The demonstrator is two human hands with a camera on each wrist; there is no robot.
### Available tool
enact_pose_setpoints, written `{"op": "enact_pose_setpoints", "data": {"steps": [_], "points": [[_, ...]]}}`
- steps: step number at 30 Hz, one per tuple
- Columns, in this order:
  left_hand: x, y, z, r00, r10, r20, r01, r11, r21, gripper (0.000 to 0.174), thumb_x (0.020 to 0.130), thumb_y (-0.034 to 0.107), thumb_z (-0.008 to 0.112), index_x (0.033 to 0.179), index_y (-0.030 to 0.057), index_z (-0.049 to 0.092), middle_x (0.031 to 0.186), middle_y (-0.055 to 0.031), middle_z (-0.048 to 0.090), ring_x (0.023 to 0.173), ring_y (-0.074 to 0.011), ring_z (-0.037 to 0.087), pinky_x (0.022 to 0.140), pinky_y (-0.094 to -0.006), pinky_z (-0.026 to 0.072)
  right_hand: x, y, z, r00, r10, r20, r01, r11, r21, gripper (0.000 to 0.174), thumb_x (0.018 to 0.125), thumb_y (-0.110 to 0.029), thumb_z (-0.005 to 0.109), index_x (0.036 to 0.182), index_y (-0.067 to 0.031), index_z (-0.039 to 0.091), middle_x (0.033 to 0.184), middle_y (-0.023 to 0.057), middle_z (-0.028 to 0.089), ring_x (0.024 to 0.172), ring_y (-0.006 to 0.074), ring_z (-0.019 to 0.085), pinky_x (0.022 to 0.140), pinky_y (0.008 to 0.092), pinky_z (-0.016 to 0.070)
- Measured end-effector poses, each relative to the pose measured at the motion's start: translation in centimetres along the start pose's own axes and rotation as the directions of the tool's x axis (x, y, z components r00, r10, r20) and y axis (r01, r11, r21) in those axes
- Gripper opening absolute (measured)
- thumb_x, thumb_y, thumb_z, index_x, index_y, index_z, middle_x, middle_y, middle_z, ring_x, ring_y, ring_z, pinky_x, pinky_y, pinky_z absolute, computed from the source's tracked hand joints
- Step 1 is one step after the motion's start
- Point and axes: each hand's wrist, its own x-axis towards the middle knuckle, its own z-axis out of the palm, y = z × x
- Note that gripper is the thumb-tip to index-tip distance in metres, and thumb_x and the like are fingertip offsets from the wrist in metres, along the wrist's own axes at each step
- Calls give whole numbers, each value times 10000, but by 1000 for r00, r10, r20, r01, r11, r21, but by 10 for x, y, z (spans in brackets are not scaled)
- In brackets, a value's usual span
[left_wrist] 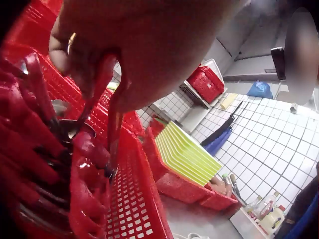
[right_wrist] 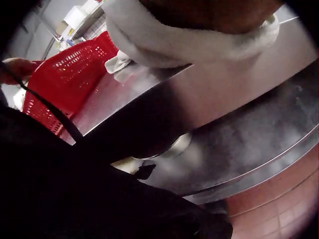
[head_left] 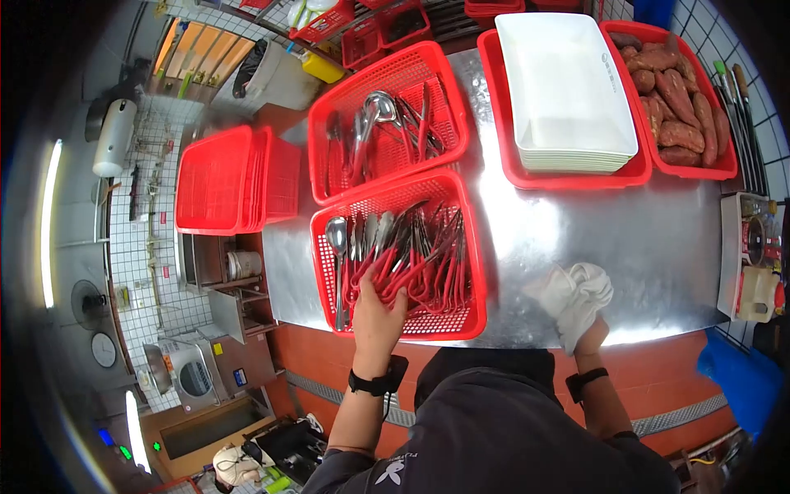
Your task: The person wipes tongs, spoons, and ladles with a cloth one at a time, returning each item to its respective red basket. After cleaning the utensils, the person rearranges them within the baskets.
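Observation:
In the head view, the left hand [head_left: 378, 317] reaches over the near edge of a red basket [head_left: 473, 272] filled with red-handled utensils [head_left: 444, 272]. The left wrist view shows that hand [left_wrist: 134, 45] pinching the red handles [left_wrist: 115, 109] of one tool, above the other red handles [left_wrist: 30, 134]. A metal ladle or spoon [head_left: 336, 239] lies along the basket's left side. The right hand [head_left: 591, 336] grips a bunched white cloth [head_left: 580, 292] at the table's near edge; in the right wrist view the cloth [right_wrist: 174, 47] wraps under the hand [right_wrist: 219, 12].
A second red basket [head_left: 461, 132] with ladles and tools stands behind the first. Stacked red baskets [head_left: 214, 181] are at the left. White trays [head_left: 568, 82] sit in a red basket, beside another basket holding brownish-red pieces [head_left: 679, 103]. The steel table [head_left: 527, 239] has a raised shine.

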Motion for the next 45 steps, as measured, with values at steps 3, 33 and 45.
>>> {"op": "enact_pose_setpoints", "data": {"steps": [3, 33, 45], "points": [[3, 13, -9, 1000, 10, 26, -10, 1000, 24, 554, 845, 198, 688, 1311, -7, 472, 1107, -219, 662, 989, -359, 660, 836, -424, 525, 0, -3, -4, 998, -50, -27, 50, 998, 25, 292, 804, -333, 725, 911, -64, 686, 784, 134, 685, 678, 315, 665, 591, 381, 508], [47, -22, 60, 921, 179, 345, -258, 945, 199, 877, 737, 516, 745, 1423, 85, 409, 1345, -254, 408, 1272, -419, 392, 1011, -521, 392, -2, -15, -5, 996, -40, -80, 35, 997, -70, 119, 838, -134, 567, 849, -27, 618, 791, 214, 643, 754, 432, 616, 649, 488, 481], [105, -76, -37, 844, 461, 274, -463, 884, -62, 545, 859, 436, 660, 1213, 26, 606, 1199, -244, 559, 1176, -395, 512, 1013, -447, 401, 0, -73, -6, 994, 75, -74, -90, 970, -225, 345, 872, -363, 601, 1039, -62, 612, 975, 222, 661, 893, 431, 626, 765, 485, 501]]}}
